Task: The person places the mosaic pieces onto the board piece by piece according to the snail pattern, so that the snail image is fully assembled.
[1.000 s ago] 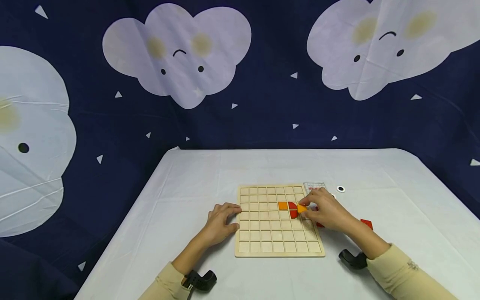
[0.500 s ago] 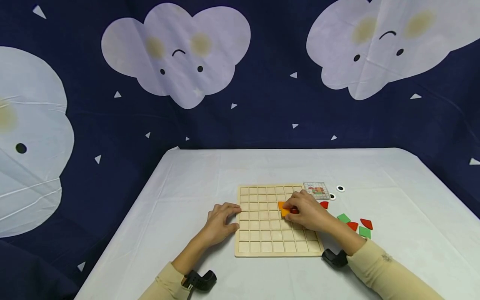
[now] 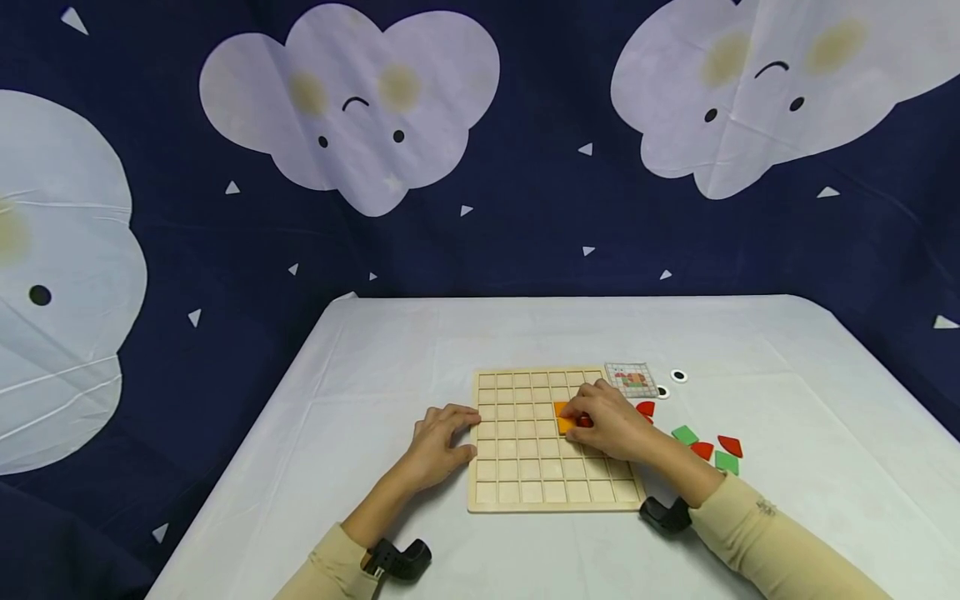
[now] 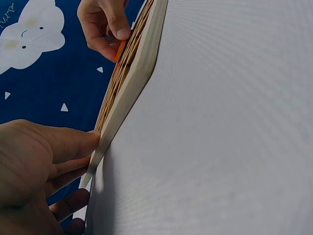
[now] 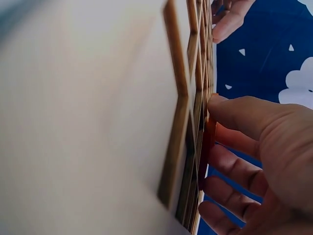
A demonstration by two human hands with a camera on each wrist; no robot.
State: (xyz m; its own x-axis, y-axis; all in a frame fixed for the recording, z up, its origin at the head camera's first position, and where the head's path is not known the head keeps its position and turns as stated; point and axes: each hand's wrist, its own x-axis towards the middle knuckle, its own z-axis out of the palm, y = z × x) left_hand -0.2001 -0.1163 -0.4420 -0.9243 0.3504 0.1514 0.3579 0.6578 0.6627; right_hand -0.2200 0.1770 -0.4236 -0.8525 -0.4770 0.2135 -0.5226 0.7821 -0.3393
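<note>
A pale wooden grid board (image 3: 553, 507) lies on the table in the head view. My right hand (image 3: 613, 423) is over it, pinching an orange square tile (image 3: 564, 427) between thumb and index finger at one of the grid cells. Just behind sits another orange tile (image 3: 558, 407), partly covered by the fingers. Red (image 3: 586, 422) shows under the same hand, mostly hidden. My left hand (image 3: 437, 447) rests at the board's left edge, fingers loosely extended. The left wrist view shows the left thumb (image 4: 80, 144) against the board's rim and the held tile's orange edge (image 4: 120, 50).
Right of the board lie red pieces (image 3: 730, 446) and green pieces (image 3: 727, 463). A small printed picture card (image 3: 632, 380) touches the far right corner, with two black-and-white eye discs (image 3: 678, 377) nearby. The white table (image 3: 405, 342) ends at a dark cloud-print curtain (image 3: 540, 225).
My right hand has carried the orange tile leftward across the board and down to a cell in front of the other orange tile. The left hand has stayed at the board's edge.
</note>
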